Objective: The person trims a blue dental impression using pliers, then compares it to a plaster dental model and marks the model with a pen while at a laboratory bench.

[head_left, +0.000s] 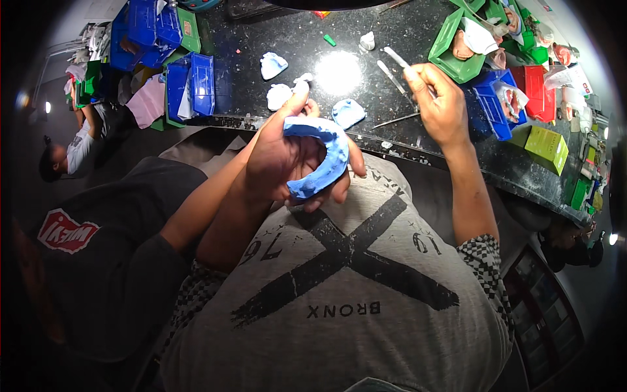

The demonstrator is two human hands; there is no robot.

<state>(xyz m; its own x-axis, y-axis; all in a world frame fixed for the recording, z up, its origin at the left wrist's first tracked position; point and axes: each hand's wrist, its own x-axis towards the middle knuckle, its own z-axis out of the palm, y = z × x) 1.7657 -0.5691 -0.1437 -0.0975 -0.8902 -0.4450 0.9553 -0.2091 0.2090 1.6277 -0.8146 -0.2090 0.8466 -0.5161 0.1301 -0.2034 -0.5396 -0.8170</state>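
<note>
Near the table's front edge, my left hand [269, 160] cradles a blue horseshoe-shaped dental cast [336, 153], its fingers curled under it and its curve toward the right. To the right, my right hand [439, 104] pinches a slim tool [396, 57] whose pale end points up and left; the rest of it is hidden in the fingers. A metal spatula-like tool [390, 76] lies just left of that hand, and a thin pointed tool [397, 120] lies below it. Between my hands on the table sits a blue plaster cast piece [348, 114].
A co-worker's forearm [202, 202] reaches in beside my left arm. Pale plaster pieces [273, 65] lie beyond my left hand. Blue bins [189, 88] stand left; a green bin [456, 49], a blue bin [496, 108], a red bin [532, 91] and a yellow-green box [546, 149] stand right.
</note>
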